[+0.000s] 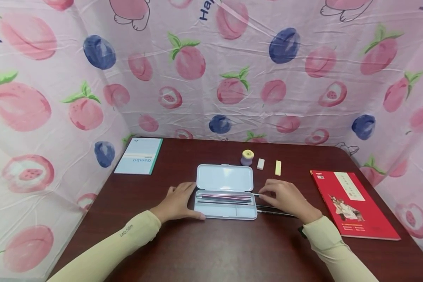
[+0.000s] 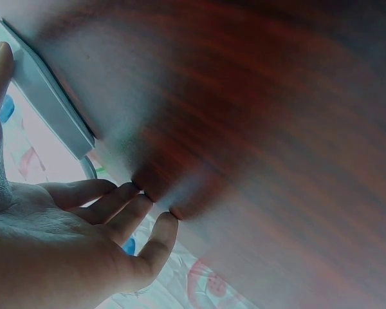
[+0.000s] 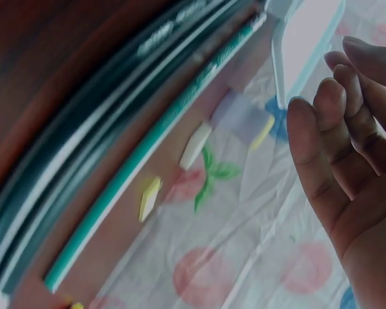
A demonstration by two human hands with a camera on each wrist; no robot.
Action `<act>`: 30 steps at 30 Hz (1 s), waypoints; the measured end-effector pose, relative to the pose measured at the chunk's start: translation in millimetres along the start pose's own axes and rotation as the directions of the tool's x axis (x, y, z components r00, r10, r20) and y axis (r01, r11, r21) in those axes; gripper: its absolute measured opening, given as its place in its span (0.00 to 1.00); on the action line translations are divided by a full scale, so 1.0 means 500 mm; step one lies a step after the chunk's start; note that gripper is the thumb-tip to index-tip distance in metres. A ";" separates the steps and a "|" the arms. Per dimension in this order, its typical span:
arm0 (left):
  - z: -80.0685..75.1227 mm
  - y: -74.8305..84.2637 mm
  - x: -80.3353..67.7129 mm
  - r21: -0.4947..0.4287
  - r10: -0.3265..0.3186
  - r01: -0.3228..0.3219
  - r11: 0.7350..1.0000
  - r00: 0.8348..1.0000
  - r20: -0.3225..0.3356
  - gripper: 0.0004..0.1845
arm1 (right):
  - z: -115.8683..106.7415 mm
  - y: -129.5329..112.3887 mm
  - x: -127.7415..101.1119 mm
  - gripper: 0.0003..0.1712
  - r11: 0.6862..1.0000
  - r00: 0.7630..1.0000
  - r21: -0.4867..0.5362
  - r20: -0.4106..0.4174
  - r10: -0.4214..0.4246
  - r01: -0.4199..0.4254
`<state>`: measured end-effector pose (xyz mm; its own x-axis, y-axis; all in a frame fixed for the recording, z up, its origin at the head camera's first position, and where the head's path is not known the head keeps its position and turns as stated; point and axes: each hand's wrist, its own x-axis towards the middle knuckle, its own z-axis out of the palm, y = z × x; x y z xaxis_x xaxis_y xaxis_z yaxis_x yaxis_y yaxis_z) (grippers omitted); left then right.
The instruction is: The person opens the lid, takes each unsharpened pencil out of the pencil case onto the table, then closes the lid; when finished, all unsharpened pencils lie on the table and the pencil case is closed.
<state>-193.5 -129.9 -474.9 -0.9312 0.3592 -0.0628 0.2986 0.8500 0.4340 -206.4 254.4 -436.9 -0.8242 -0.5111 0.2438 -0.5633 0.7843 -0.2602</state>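
An open pale-blue pencil case (image 1: 226, 207) lies mid-table, lid (image 1: 224, 177) folded back, with several pencils (image 1: 223, 198) in its tray. My left hand (image 1: 178, 201) rests flat on the table at the case's left end, thumb against its front corner. In the left wrist view the fingertips (image 2: 145, 196) press on the wood beside the case (image 2: 45, 96). My right hand (image 1: 285, 197) hovers just right of the case over loose pencils (image 1: 275, 213) lying on the table. In the right wrist view its fingers (image 3: 347, 148) are loosely bent and empty above a green pencil (image 3: 148, 148).
Behind the case stand a purple-and-yellow sharpener (image 1: 247, 157), a white eraser (image 1: 260, 164) and a yellow eraser (image 1: 278, 167). A red book (image 1: 352, 203) lies at the right, a light-blue notebook (image 1: 139, 155) at the back left. A fruit-print cloth surrounds the dark wooden table (image 1: 211, 250).
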 end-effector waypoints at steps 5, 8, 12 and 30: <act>-0.001 0.000 0.000 -0.002 0.001 -0.001 1.000 1.000 0.006 0.70 | 0.021 -0.011 0.020 0.07 1.000 0.999 0.018 0.038 -0.014 0.013; -0.001 -0.001 0.000 -0.006 0.004 -0.004 1.000 1.000 0.005 0.69 | 0.031 -0.017 0.029 0.08 1.000 0.998 0.014 0.052 -0.026 0.025; 0.000 -0.002 -0.001 -0.002 0.004 -0.004 1.000 1.000 0.006 0.69 | 0.042 -0.023 0.039 0.07 0.999 0.997 -0.001 0.071 -0.036 0.036; -0.001 -0.002 0.001 -0.015 0.009 -0.009 1.000 1.000 0.006 0.70 | 0.058 -0.032 0.060 0.07 0.999 0.985 -0.026 0.171 0.031 -0.027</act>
<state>-194.3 -130.9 -474.9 -0.9273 0.3689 -0.0641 0.3036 0.8410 0.4478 -223.9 216.2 -452.3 -0.8393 -0.5387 0.0726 -0.5388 0.8068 -0.2425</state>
